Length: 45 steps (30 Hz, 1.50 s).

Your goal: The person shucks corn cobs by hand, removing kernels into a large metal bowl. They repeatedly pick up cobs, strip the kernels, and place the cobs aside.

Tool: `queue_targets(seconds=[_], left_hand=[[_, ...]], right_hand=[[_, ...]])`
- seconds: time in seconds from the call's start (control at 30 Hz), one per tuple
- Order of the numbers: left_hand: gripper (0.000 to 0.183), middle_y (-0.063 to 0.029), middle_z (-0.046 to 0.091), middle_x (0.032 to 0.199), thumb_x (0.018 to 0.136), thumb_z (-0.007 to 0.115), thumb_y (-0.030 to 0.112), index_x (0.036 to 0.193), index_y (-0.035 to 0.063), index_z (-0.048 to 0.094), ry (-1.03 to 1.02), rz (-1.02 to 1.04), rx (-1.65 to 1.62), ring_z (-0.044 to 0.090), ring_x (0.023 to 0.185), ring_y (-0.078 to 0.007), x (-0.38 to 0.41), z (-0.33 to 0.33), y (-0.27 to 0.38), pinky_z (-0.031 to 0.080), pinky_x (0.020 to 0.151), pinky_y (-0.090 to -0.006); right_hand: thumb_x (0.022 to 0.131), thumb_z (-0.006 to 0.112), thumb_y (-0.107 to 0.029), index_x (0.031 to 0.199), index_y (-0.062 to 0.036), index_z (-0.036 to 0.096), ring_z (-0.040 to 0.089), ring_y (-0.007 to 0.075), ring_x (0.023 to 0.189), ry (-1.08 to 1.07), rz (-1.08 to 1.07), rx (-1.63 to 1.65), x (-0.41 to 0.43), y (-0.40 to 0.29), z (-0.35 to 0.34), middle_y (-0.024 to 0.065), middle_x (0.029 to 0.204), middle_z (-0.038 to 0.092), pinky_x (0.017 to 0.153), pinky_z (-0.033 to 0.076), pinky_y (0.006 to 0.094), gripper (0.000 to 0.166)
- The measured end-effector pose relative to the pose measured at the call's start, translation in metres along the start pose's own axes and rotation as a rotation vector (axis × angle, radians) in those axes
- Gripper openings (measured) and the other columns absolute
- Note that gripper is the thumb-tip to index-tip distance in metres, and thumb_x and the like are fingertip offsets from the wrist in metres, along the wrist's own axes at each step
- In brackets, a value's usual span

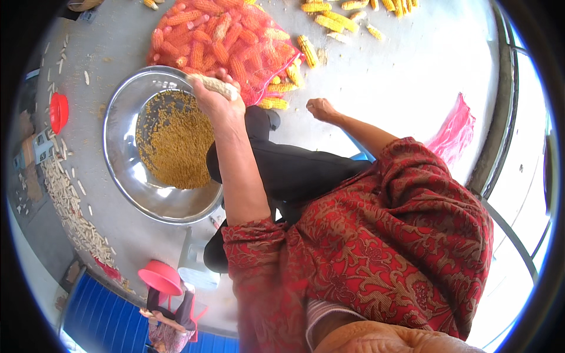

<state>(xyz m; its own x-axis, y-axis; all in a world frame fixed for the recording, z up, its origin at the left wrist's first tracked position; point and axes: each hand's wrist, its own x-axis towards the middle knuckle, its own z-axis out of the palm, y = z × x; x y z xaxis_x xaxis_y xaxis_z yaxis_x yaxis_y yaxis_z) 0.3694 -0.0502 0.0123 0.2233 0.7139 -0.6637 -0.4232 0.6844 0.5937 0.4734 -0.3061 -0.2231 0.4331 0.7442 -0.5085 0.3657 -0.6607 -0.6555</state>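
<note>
My left hand (220, 95) is closed around a pale corn cob (214, 86), held over the rim of a wide steel basin (128, 194). Loose yellow corn kernels (176, 141) lie in the basin. My right hand (322, 109) is off to the right above the floor, its fingers curled in, with nothing showing in it. A red mesh sack (216, 39) full of corn ears lies beyond the basin. More yellow ears (276, 103) lie at the sack's mouth, between my two hands.
Loose yellow ears (329, 23) lie on the floor beyond the sack. Pale cobs (75, 212) form a long heap at the left, near a red plastic basin (58, 113). Another person (172, 326) sits at the lower left by a pink basin (161, 277). Pink mesh (454, 132) lies at right.
</note>
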Motion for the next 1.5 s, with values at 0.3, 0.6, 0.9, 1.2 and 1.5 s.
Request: queue_targets(seconds=[0.3, 0.6, 0.9, 1.2, 1.5], left_hand=[[0.052, -0.0062, 0.058, 0.074, 0.097, 0.031, 0.052, 0.085, 0.0062, 0.051, -0.078, 0.041, -0.060, 0.052, 0.061, -0.0181, 0.025, -0.014, 0.019, 0.039, 0.055, -0.0311], [0.049, -0.0076, 0.060, 0.077, 0.097, 0.035, 0.051, 0.090, 0.0063, 0.054, -0.036, 0.040, -0.193, 0.054, 0.063, -0.0181, 0.018, -0.042, 0.042, 0.042, 0.058, -0.0321], [0.047, -0.0075, 0.059, 0.079, 0.096, 0.038, 0.050, 0.091, 0.0052, 0.054, -0.075, 0.053, -0.206, 0.054, 0.065, -0.0186, 0.014, -0.047, 0.047, 0.040, 0.059, -0.0332], [0.050, -0.0067, 0.058, 0.077, 0.096, 0.037, 0.053, 0.086, 0.0060, 0.052, 0.000, 0.078, -0.173, 0.053, 0.065, -0.0187, 0.013, -0.045, 0.048, 0.040, 0.058, -0.0329], [0.046, -0.0069, 0.058, 0.075, 0.098, 0.033, 0.048, 0.085, 0.0066, 0.050, 0.014, 0.155, -0.131, 0.052, 0.064, -0.0184, 0.000, -0.039, 0.048, 0.041, 0.058, -0.0318]], right_hand=[[0.083, 0.055, -0.016, 0.107, -0.0077, 0.063, 0.059, 0.0399, 0.101, 0.107, -0.095, -0.047, 0.061, -0.022, 0.056, 0.0216, 0.109, 0.061, 0.082, 0.048, 0.0484, 0.027], [0.074, 0.062, -0.019, 0.114, -0.0088, 0.056, 0.051, 0.0371, 0.113, 0.044, 0.088, -0.090, 0.098, -0.069, 0.107, 0.0191, 0.119, 0.055, 0.092, 0.044, 0.0483, 0.042], [0.075, 0.065, -0.041, 0.129, -0.0058, 0.047, 0.034, 0.0465, 0.125, 0.001, 0.330, -0.003, 0.116, -0.102, 0.128, 0.0227, 0.134, 0.039, 0.102, 0.034, 0.0499, 0.067], [0.076, 0.063, -0.052, 0.089, -0.0001, 0.067, 0.066, 0.0278, 0.066, -0.202, 0.051, -0.180, 0.113, -0.102, 0.097, 0.0151, 0.071, 0.066, 0.060, 0.052, 0.0409, 0.054], [0.077, 0.067, -0.046, 0.088, -0.0037, 0.066, 0.049, 0.0114, 0.041, -0.319, 0.226, 0.371, 0.005, -0.121, -0.052, 0.0035, 0.058, 0.053, 0.037, 0.040, 0.0263, 0.044]])
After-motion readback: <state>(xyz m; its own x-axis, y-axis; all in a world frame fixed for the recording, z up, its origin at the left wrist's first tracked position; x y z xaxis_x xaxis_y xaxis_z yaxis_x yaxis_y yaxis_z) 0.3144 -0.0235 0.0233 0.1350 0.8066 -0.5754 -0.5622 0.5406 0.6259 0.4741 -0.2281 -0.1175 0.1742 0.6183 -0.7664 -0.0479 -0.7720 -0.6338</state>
